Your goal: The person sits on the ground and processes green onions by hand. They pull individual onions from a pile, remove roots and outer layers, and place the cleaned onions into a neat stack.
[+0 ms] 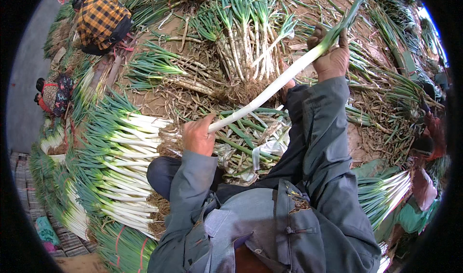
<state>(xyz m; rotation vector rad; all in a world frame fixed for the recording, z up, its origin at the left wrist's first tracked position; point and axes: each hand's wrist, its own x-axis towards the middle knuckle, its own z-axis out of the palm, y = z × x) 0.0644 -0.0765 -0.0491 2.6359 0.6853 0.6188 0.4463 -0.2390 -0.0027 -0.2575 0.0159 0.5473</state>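
Note:
A long Welsh onion [267, 91] with a clean white stalk and green leaves stretches diagonally before me. My left hand [199, 134] is closed around its lower end; the root end is hidden in the fist. Farther out, my right hand [331, 56] grips the stalk where white turns to green, and the leaves stick out past the fingers. Below the stalk, peeled skins and leaf scraps [249, 146] lie between my legs. Beyond it rests a cluster of untrimmed Welsh onions [249, 45] with brown roots and dry outer skins.
Stacked white-stalked onions [126, 175] lie to my left, roots towards me. Tied green bundles [126, 244] sit nearer. Another onion pile [385, 197] is at right. A person in a checked shirt [101, 19] crouches far left, with another person [58, 94] nearby. Dry husks cover the ground.

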